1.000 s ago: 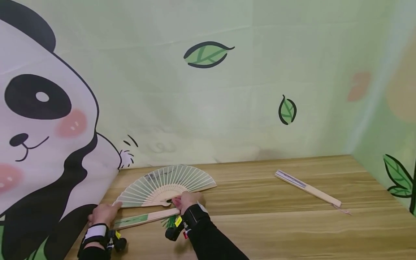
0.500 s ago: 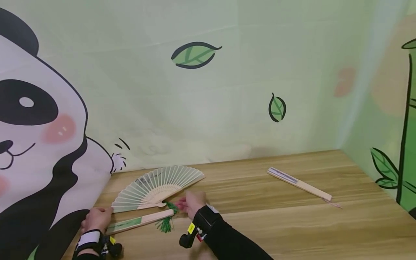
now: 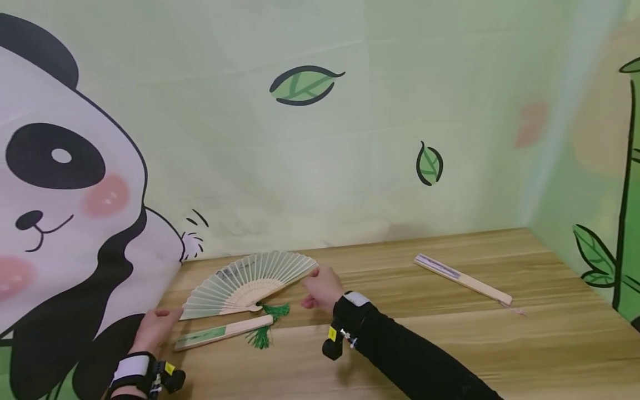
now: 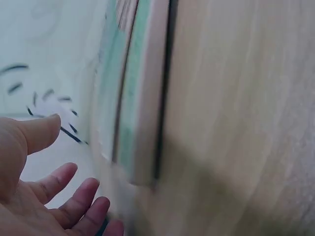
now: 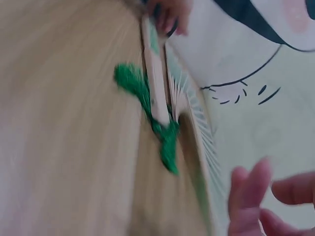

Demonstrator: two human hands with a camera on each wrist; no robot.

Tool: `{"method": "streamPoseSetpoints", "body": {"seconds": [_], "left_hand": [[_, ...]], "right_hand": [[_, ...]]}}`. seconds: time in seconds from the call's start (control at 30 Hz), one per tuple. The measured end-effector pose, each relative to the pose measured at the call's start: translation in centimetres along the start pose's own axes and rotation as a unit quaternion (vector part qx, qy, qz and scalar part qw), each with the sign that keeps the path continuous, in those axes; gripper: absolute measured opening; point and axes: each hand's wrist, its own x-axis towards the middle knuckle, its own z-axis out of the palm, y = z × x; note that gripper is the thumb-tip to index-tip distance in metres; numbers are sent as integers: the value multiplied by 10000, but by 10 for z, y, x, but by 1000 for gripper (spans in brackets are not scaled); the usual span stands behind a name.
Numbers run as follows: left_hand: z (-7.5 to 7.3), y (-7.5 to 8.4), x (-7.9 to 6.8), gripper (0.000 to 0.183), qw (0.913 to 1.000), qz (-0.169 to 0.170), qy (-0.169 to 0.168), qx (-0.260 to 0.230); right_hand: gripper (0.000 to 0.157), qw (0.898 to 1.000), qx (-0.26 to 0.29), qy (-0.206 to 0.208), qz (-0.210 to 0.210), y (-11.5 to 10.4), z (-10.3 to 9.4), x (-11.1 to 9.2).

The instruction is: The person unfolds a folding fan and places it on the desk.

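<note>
Both left hand (image 3: 156, 329) and right hand (image 3: 324, 289) flanked the spread fan (image 3: 250, 280), fingers loose, holding nothing; uneven pulling risked tearing it.

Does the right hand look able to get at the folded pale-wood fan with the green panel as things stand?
Probably yes: the right hand is close to the right end of the folded fan, its fingers appear free, and only green thread tassels lie in between.
</note>
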Motion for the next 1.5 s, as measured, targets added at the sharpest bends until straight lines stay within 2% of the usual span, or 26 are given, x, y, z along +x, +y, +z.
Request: {"method": "streamPoseSetpoints", "body": {"seconds": [0.07,0.13,0.2,0.23,0.3,0.37,0.43,0.53,0.67,0.73,0.87,1.0,1.1,1.23,1.3,1.43,1.5], "left_hand": [[-1,10,-3,74,9997,200,-136,104],[-1,23,-7,75,9978,517,-276,295],[0,35,-12,72,9925,997,-500,505],[1,42,-15,70,9879,1268,-639,627],[6,54,-21,64,9749,1803,-960,881],[11,64,-27,60,9568,2330,-1274,1186],[16,72,-33,56,9376,2754,-1509,1490],[23,78,-39,52,9108,3209,-1671,1990],[30,77,-45,41,8795,3575,-1774,2592],[33,73,-47,38,8657,3711,-1668,2915],[37,67,-53,38,8505,3752,-1478,3377],[43,64,-60,33,8437,3688,-1425,3630],[49,59,-61,25,8270,3899,-1082,3904],[54,50,-62,18,8024,4197,-438,4220],[55,46,-62,18,7945,4262,-287,4316],[55,40,-63,18,7807,4382,-274,4447],[54,39,-64,19,7763,4432,-291,4474]], "right_hand": [[13,9966,-759,-236,-216,-8,-3,1],[16,9848,-1580,-482,-531,-14,-4,3],[21,9634,-2408,-695,-948,-21,-2,4],[24,9481,-2838,-768,-1207,-25,-1,4],[26,9176,-3498,-888,-1667,-30,4,7],[26,8892,-4012,-945,-1986,-34,11,8],[27,8667,-4363,-1041,-2185,-37,20,8],[32,8401,-4777,-1233,-2256,-35,38,8],[35,8039,-5280,-1294,-2413,-27,64,7],[35,7894,-5468,-1303,-2468,-23,75,4],[34,7584,-5861,-1225,-2573,-13,91,-1],[25,7344,-6198,-1101,-2537,1,101,-2],[19,7217,-6380,-1108,-2447,12,107,-3],[15,7062,-6556,-1042,-2463,23,115,-5],[14,6962,-6667,-1001,-2467,27,118,-5],[11,6893,-6764,-1106,-2348,28,119,-6],[12,6942,-6735,-1190,-2244,25,119,-6]]}}
